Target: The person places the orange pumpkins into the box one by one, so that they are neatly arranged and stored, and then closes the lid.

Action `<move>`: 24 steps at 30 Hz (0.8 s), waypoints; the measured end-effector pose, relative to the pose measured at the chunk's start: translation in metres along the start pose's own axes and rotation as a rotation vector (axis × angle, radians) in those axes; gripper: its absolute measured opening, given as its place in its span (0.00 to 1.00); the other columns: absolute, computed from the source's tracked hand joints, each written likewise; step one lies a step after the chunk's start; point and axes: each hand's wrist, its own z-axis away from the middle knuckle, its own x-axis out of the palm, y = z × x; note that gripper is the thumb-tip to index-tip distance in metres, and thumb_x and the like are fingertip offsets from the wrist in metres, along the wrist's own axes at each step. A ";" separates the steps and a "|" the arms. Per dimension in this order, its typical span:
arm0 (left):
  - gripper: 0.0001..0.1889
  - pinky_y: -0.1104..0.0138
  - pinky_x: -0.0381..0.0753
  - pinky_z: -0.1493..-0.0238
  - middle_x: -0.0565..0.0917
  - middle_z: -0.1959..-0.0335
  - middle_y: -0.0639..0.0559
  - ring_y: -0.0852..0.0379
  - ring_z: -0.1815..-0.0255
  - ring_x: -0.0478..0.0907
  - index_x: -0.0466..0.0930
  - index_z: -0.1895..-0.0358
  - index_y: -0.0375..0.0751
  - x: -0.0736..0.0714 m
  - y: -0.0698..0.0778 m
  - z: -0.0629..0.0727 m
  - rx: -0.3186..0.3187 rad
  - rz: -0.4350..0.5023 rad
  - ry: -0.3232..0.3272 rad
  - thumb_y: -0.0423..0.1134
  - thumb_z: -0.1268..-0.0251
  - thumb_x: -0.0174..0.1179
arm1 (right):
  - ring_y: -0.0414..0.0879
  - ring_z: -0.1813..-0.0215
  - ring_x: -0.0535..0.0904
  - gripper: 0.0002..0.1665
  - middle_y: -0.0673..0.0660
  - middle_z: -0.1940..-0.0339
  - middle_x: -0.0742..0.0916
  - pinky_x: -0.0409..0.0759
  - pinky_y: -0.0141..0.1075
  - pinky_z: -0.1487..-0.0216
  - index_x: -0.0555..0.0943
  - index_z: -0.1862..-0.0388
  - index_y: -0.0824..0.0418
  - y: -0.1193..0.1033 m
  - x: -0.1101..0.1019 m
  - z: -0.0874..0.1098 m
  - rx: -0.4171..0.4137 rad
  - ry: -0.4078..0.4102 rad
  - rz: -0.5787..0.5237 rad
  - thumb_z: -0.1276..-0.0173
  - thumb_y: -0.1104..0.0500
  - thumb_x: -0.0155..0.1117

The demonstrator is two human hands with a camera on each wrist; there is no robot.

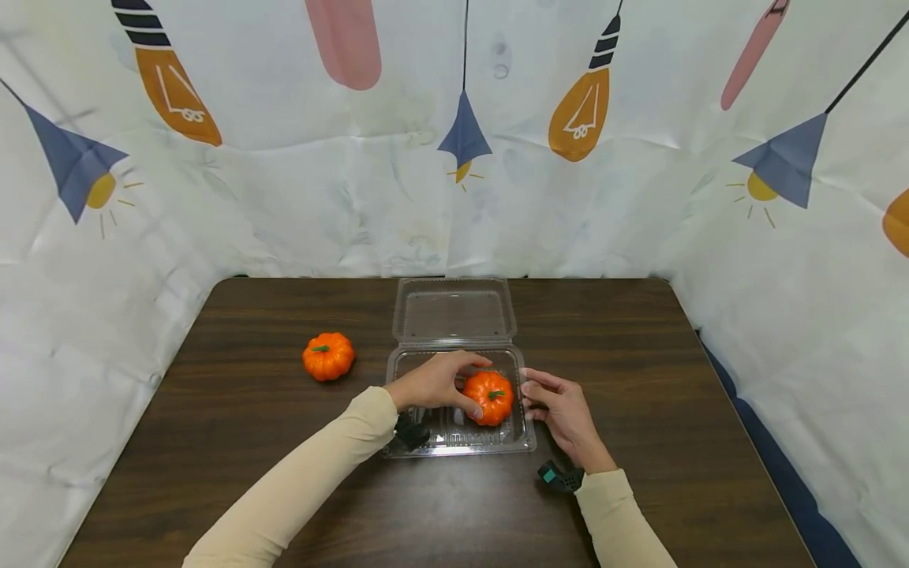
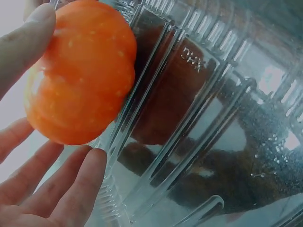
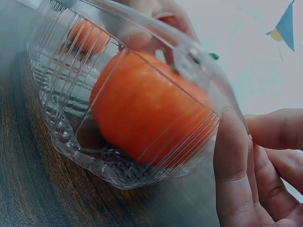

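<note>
A small orange pumpkin [image 1: 489, 397] with a green stem is in the right part of a clear plastic clamshell container [image 1: 454, 451], whose lid [image 1: 454, 312] is folded back. My left hand [image 1: 442, 385] reaches over the container and holds this pumpkin, thumb on its near left side and fingers around the far side. In the left wrist view the thumb [image 2: 40, 28] overlaps the pumpkin [image 2: 83, 75]. My right hand [image 1: 561, 406] pinches the container's right rim between thumb and fingers. The right wrist view shows the pumpkin [image 3: 149, 106] through the clear wall.
Another orange pumpkin [image 1: 328, 356] sits on the dark wooden table [image 1: 298, 442], left of the container. White curtains [image 1: 341, 205] printed with lamps and bulbs hang behind the table and along both sides. Each wrist wears a small black camera.
</note>
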 end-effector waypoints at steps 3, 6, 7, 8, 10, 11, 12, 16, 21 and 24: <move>0.43 0.56 0.86 0.35 0.75 0.26 0.43 0.42 0.30 0.79 0.71 0.26 0.38 -0.001 0.002 0.001 -0.017 0.013 -0.002 0.44 0.44 0.79 | 0.39 0.70 0.84 0.30 0.48 0.67 0.89 0.88 0.31 0.70 0.74 0.29 0.71 0.000 0.000 0.000 -0.003 -0.001 0.002 0.27 0.64 0.67; 0.42 0.56 0.85 0.35 0.75 0.26 0.44 0.44 0.30 0.79 0.70 0.26 0.39 -0.002 0.003 0.002 -0.038 0.006 0.001 0.45 0.43 0.79 | 0.39 0.69 0.84 0.30 0.49 0.67 0.89 0.88 0.31 0.70 0.75 0.29 0.71 0.000 -0.001 0.001 -0.003 -0.005 0.009 0.27 0.63 0.68; 0.42 0.56 0.85 0.35 0.75 0.26 0.45 0.45 0.30 0.78 0.70 0.25 0.40 -0.002 0.003 0.002 -0.045 0.005 0.003 0.46 0.42 0.78 | 0.39 0.69 0.84 0.30 0.49 0.67 0.89 0.88 0.31 0.70 0.75 0.29 0.71 0.001 -0.002 0.001 -0.003 -0.004 0.010 0.27 0.63 0.68; 0.42 0.56 0.85 0.34 0.75 0.26 0.45 0.45 0.29 0.78 0.70 0.25 0.39 -0.003 0.003 0.003 -0.045 0.006 0.005 0.46 0.42 0.78 | 0.39 0.69 0.84 0.30 0.49 0.67 0.89 0.88 0.30 0.69 0.75 0.29 0.71 0.001 -0.002 0.001 -0.004 -0.006 0.014 0.27 0.63 0.68; 0.42 0.55 0.84 0.34 0.75 0.26 0.45 0.45 0.29 0.78 0.70 0.25 0.39 -0.005 0.003 0.004 -0.045 0.010 0.013 0.46 0.41 0.77 | 0.39 0.69 0.84 0.30 0.49 0.67 0.90 0.88 0.30 0.70 0.75 0.30 0.71 0.002 -0.002 0.001 -0.005 -0.005 0.016 0.28 0.63 0.68; 0.41 0.55 0.84 0.34 0.75 0.26 0.45 0.45 0.29 0.78 0.70 0.25 0.39 -0.007 0.004 0.005 -0.042 0.013 0.019 0.46 0.40 0.77 | 0.39 0.69 0.84 0.30 0.49 0.67 0.90 0.88 0.30 0.70 0.75 0.30 0.71 0.003 -0.002 0.001 -0.006 -0.004 0.015 0.28 0.63 0.68; 0.41 0.56 0.84 0.34 0.76 0.26 0.44 0.45 0.29 0.78 0.70 0.25 0.39 -0.008 0.004 0.007 -0.040 0.018 0.025 0.46 0.40 0.77 | 0.39 0.69 0.84 0.30 0.49 0.68 0.90 0.88 0.30 0.70 0.76 0.30 0.72 0.004 -0.002 0.000 -0.008 -0.002 0.014 0.28 0.63 0.68; 0.41 0.56 0.85 0.35 0.77 0.27 0.43 0.46 0.31 0.79 0.70 0.25 0.40 -0.015 0.008 0.012 -0.039 0.021 0.056 0.50 0.39 0.76 | 0.39 0.70 0.84 0.29 0.49 0.69 0.89 0.87 0.30 0.71 0.76 0.31 0.72 0.005 -0.002 0.000 -0.019 0.002 0.000 0.28 0.64 0.68; 0.40 0.58 0.86 0.36 0.78 0.28 0.44 0.48 0.32 0.80 0.72 0.25 0.44 -0.024 0.010 0.022 -0.040 0.004 0.097 0.53 0.39 0.75 | 0.39 0.70 0.84 0.29 0.49 0.69 0.89 0.87 0.30 0.71 0.76 0.31 0.72 0.005 -0.002 0.001 -0.031 -0.010 -0.006 0.28 0.64 0.68; 0.39 0.58 0.86 0.36 0.79 0.29 0.46 0.48 0.31 0.79 0.72 0.26 0.46 -0.031 0.010 0.029 -0.039 0.008 0.118 0.53 0.39 0.75 | 0.38 0.70 0.84 0.29 0.48 0.69 0.89 0.87 0.30 0.71 0.75 0.30 0.72 0.004 -0.002 0.001 -0.034 -0.019 -0.004 0.27 0.64 0.67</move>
